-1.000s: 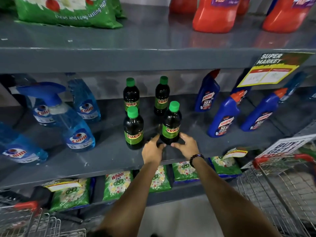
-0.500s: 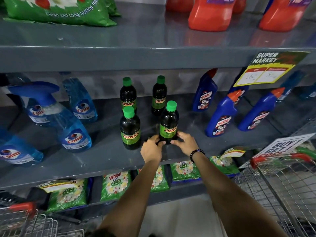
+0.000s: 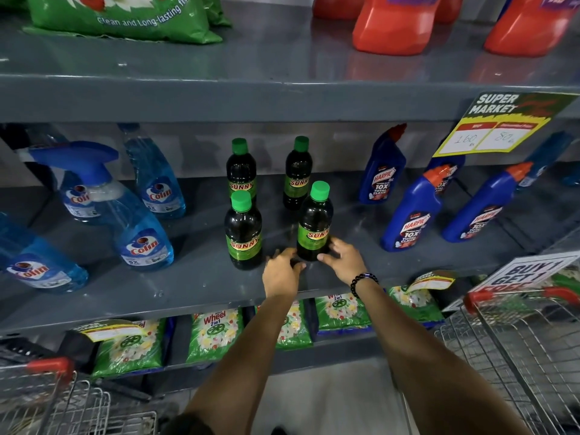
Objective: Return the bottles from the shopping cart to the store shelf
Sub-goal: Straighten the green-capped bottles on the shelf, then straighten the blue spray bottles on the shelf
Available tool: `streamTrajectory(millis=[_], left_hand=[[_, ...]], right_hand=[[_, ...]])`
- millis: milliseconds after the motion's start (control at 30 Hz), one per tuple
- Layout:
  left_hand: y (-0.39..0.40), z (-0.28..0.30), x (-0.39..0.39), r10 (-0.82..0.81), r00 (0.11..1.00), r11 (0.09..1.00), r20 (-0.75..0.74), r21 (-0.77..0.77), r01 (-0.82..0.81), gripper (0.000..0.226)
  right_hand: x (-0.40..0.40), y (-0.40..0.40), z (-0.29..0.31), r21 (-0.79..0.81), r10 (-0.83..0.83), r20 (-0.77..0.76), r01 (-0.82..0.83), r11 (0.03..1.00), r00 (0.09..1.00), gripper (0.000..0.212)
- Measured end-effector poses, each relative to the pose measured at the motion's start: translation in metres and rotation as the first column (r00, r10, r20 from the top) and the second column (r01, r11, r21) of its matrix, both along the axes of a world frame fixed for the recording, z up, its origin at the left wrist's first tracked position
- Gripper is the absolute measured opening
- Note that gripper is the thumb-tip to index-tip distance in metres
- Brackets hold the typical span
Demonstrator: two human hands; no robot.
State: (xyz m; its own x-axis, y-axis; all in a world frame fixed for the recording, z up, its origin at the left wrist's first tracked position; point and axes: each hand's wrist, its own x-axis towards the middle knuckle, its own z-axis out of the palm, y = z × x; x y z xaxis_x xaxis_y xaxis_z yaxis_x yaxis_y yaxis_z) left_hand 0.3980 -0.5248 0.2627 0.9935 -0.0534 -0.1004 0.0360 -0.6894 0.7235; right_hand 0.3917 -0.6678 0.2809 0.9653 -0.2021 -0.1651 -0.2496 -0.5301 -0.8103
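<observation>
Four dark Sunny bottles with green caps stand on the grey middle shelf point(image 3: 204, 287): two at the back point(image 3: 241, 171) point(image 3: 297, 174), one front left point(image 3: 243, 233) and one front right point(image 3: 314, 224). The front right bottle leans slightly. My left hand point(image 3: 281, 273) and my right hand point(image 3: 343, 259) cup its base from both sides, fingertips touching it. A beaded bracelet sits on my right wrist. The wire shopping cart point(image 3: 518, 340) with a red handle is at the lower right.
Blue Colin spray bottles point(image 3: 141, 233) stand left of the Sunny bottles, blue Harpic bottles point(image 3: 411, 215) to the right. Red jugs and green bags fill the top shelf, Wheel packets point(image 3: 215, 334) the bottom one. Another cart point(image 3: 47, 403) is at lower left. Price signs hang right.
My hands stay at the base of the front right bottle, the left one a little lower. The bottle keeps its place among the others; only the view shifted slightly.
</observation>
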Motion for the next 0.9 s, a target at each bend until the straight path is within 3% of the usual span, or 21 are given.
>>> streamTrajectory(millis=[233,467,700,900], left_hand=[[0.051,0.001,-0.034,-0.179,0.982,0.959,0.060,0.233,0.161,0.029],[0.155,0.007,-0.060,-0.151,0.983,0.959,0.108,0.257,0.119,0.025],[0.265,0.011,-0.050,0.158,0.985,0.976,0.074,0.138,-0.167,0.029],[0.293,0.017,-0.022,0.274,0.961,0.961,0.033,0.018,-0.275,0.052]], right_hand=[[-0.024,0.021,-0.011,-0.181,-0.124,0.017,0.125,0.976,0.992,0.058],[-0.064,0.094,-0.003,-0.225,-0.280,0.019,0.277,0.934,0.960,0.052],[-0.062,0.203,-0.004,-0.232,0.021,0.001,-0.020,0.973,1.000,0.052],[-0.007,0.262,0.001,-0.137,0.218,-0.026,-0.220,0.966,0.976,0.056]])
